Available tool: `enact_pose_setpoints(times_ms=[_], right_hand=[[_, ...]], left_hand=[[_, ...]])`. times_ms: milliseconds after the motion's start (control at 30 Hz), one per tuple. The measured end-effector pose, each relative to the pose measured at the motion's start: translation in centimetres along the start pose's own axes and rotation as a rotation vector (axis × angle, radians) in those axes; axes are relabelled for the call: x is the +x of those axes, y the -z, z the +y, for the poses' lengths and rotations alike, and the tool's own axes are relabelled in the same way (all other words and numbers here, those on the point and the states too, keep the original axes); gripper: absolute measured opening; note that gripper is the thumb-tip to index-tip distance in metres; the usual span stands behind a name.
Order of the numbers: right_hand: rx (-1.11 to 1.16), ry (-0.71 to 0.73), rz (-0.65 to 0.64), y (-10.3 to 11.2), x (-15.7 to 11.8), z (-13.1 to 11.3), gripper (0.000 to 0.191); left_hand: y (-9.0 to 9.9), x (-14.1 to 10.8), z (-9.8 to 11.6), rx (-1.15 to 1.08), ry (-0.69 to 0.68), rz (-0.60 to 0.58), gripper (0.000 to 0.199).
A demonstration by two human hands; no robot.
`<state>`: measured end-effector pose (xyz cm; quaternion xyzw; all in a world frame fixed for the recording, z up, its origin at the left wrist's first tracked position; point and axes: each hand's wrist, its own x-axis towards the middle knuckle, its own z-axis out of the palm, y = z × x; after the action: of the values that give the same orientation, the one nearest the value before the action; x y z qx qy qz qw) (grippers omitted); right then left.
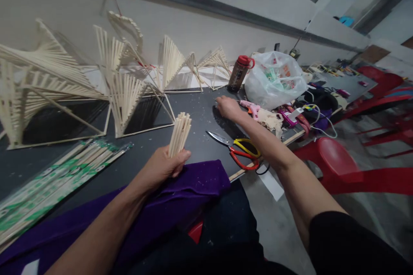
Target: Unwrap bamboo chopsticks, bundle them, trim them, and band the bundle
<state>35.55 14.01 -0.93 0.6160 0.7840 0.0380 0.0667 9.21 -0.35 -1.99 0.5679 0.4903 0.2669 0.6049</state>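
Observation:
A bundle of short pale wooden sticks (180, 134) stands upright in my left hand (167, 161), whose fingers wrap round its lower end. My right hand (227, 107) reaches across the dark tabletop, its fingers curled down near the surface. What they pinch, if anything, is too small to make out. Between my hands and nearer to me lie scissors (237, 145) with one yellow and one red handle, blades parted. A pink glue gun (251, 108) rests just right of my right hand. Purple cloth (196, 180) lies under my left wrist along the table edge.
Twisted stick structures (129, 99) line the wall side of the table. Green-and-clear packets of chopsticks (64, 180) lie at left. Beyond my right hand stand a brown bottle (238, 75) with a red lid and a white plastic bag (274, 90). Red chairs (342, 163) are at right.

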Motion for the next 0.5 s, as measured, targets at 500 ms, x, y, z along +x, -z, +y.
enact_pose_setpoints(times_ms=[500], right_hand=[[0.006,-0.037,0.059,2.0,-2.2,4.3,0.032]], left_hand=[[0.6,0.5,-0.8,0.083,0.015,-0.011,0.051]])
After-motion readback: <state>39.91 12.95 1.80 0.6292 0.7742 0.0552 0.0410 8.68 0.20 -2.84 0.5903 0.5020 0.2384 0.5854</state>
